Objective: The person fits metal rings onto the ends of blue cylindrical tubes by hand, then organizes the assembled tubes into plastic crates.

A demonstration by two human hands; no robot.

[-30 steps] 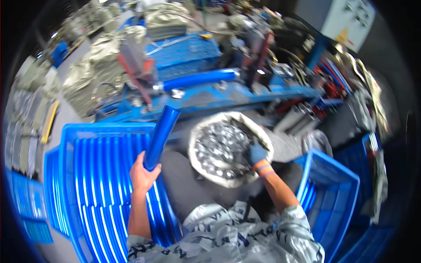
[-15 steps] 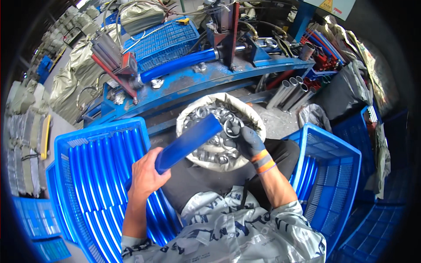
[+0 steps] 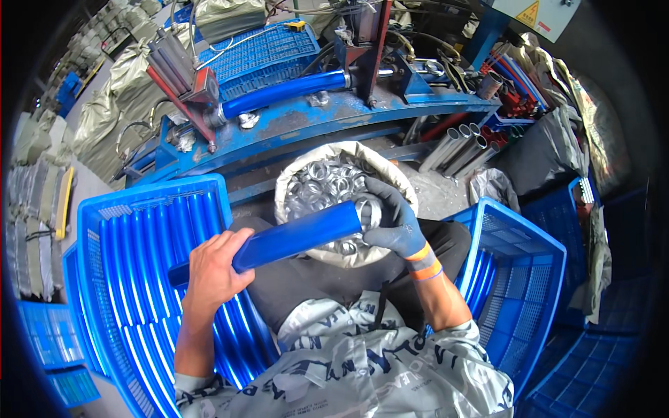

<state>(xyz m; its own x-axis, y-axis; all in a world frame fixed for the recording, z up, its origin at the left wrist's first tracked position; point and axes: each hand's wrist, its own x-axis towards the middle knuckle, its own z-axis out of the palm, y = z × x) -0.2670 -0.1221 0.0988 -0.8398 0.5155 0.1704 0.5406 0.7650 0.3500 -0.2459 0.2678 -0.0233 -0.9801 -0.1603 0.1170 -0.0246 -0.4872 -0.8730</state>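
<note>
Crates: a blue crate w/ blue tubes is seen at left, another blue crate at right. Between them, a white sack of metal rings is set. A blue tube is held over the lap, gripped by bare left hand; gloved right hand is clamped on a ring at tube's end.

Blue steel workbench ahead (cluttered), grey floor, apparently concrete.

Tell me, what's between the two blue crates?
In the head view, the person's lap sits between the left crate and right crate, with the white sack of metal rings and the held blue tube.
</note>
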